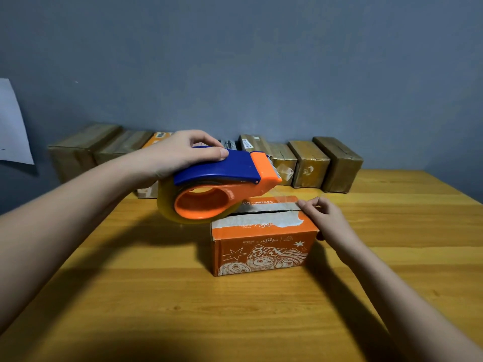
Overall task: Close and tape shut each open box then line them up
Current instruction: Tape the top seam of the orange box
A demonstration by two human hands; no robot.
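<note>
An orange printed box (264, 246) stands in the middle of the wooden table (156, 296), its top flaps folded down with a dark seam between them. My left hand (180, 152) grips the blue handle of a blue and orange tape dispenser (222, 184), held just above the box's left end. A strip of clear tape (287, 197) runs from the dispenser's orange head to the box's right end. There my right hand (321, 215) pinches the tape end and holds it against the box top at the seam.
A row of several taped brown boxes (308, 163) lines the wall at the table's back, with an orange box (159, 137) among them behind my left hand. A white sheet (13, 126) hangs on the grey wall at far left.
</note>
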